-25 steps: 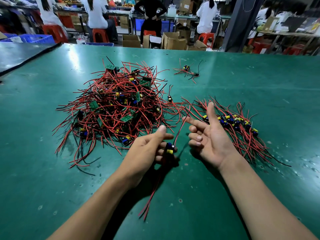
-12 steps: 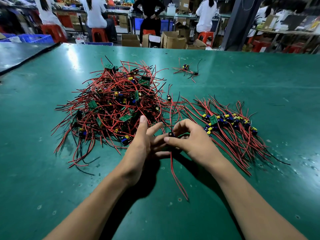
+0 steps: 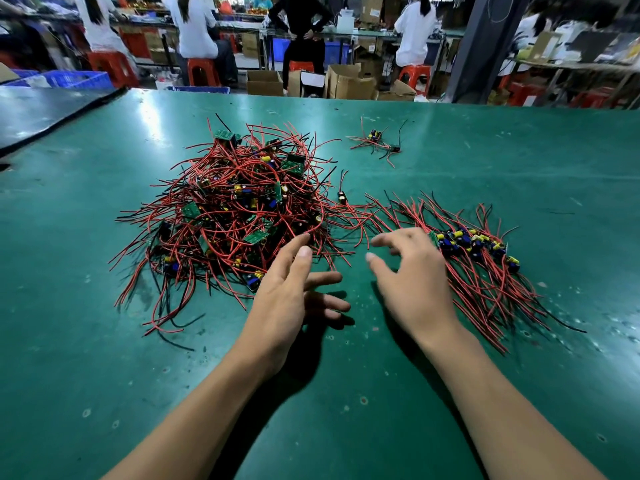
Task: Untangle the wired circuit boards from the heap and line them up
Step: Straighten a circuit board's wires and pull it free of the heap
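Note:
A tangled heap (image 3: 239, 209) of small green circuit boards with red and black wires lies left of centre on the green table (image 3: 346, 410). To the right, a row of lined-up boards (image 3: 474, 247) lies with its wires fanned out. My left hand (image 3: 291, 292) hovers at the heap's near right edge, fingers spread and holding nothing. My right hand (image 3: 412, 278) is just left of the lined-up row, fingers loosely bent and empty.
A single small board (image 3: 343, 197) lies between heap and row. A small separate bundle (image 3: 377, 142) sits further back. A dark mat (image 3: 41, 112) adjoins the table at far left. Beyond the far edge are cardboard boxes (image 3: 346, 81), red stools and seated people.
The wired board that my hands held one second ago is no longer in them. Both hands have opened and moved apart, the right toward the row, the left toward the heap.

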The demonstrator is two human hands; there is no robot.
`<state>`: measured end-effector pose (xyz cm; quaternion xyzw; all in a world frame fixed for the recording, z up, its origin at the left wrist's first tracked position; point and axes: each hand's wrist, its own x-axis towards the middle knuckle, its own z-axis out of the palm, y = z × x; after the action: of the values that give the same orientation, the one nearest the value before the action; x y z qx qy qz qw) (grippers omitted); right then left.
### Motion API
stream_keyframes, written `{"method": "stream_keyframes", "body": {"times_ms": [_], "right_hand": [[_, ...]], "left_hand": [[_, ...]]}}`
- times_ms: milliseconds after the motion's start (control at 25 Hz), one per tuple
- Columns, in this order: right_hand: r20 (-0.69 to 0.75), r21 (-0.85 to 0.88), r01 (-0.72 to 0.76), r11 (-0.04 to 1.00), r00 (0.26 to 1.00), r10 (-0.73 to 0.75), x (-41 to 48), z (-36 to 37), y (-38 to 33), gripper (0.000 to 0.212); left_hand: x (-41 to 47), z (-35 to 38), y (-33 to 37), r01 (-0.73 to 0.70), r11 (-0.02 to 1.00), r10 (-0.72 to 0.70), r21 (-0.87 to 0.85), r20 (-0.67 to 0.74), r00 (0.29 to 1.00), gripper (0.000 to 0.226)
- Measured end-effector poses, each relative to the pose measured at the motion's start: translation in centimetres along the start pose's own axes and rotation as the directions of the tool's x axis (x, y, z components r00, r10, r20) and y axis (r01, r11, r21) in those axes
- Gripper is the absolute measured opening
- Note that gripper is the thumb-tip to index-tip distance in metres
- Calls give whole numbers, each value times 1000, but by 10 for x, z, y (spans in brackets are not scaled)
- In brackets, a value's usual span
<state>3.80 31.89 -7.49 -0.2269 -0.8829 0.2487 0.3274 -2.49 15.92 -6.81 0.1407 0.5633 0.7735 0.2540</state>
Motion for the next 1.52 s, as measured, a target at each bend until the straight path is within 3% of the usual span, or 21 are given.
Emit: {"method": "stream_keyframes", "body": {"times_ms": [120, 200, 320, 400, 480, 720, 920, 1040, 1240, 1400, 1520], "right_hand": [[178, -125, 13, 992, 984, 9, -5, 12, 1, 25], [162, -180, -58, 982, 983, 87, -2, 10, 9, 31], [83, -67, -102, 992, 991, 108, 2, 5, 15, 32], [63, -54, -72, 996, 995, 75, 0, 7, 12, 26], [76, -8, -35, 999, 996, 35, -3, 10, 7, 21], [152, 119, 22, 993, 988, -40, -6, 17, 1, 12], [310, 306, -110, 946, 951, 11, -7, 14, -1, 60], [322, 373, -60, 926, 944, -69, -6, 12, -5, 57], [442, 389, 95, 916, 854, -276, -8, 8, -13, 40], [435, 473, 55, 879, 853, -288, -13, 7, -17, 38], [350, 416, 94, 905, 901, -254, -13, 11, -16, 18]], "left_hand": [[1, -4, 1, -87, 996, 88, 11, -127, 988, 15], [2, -9, 2, -116, 993, 115, 8, -200, 973, 8], [5, -11, 4, -71, 997, 65, -23, -222, 973, 22], [6, -9, 4, -12, 1000, 13, 4, -188, 982, 28], [7, -10, 6, 28, 999, -21, 42, -148, 989, 17], [5, -14, 9, 48, 977, -36, 207, -62, 997, 13], [-7, -4, 8, 122, 966, -184, 229, 272, 945, 11], [-14, -1, 11, 138, 958, -237, 252, 421, 875, 12], [-10, -6, 13, 194, 974, -225, 115, 420, 879, 10], [-3, -8, 9, 200, 980, -183, -4, 389, 903, 14], [-1, -9, 7, 240, 970, -211, -24, 402, 891, 25]]}}
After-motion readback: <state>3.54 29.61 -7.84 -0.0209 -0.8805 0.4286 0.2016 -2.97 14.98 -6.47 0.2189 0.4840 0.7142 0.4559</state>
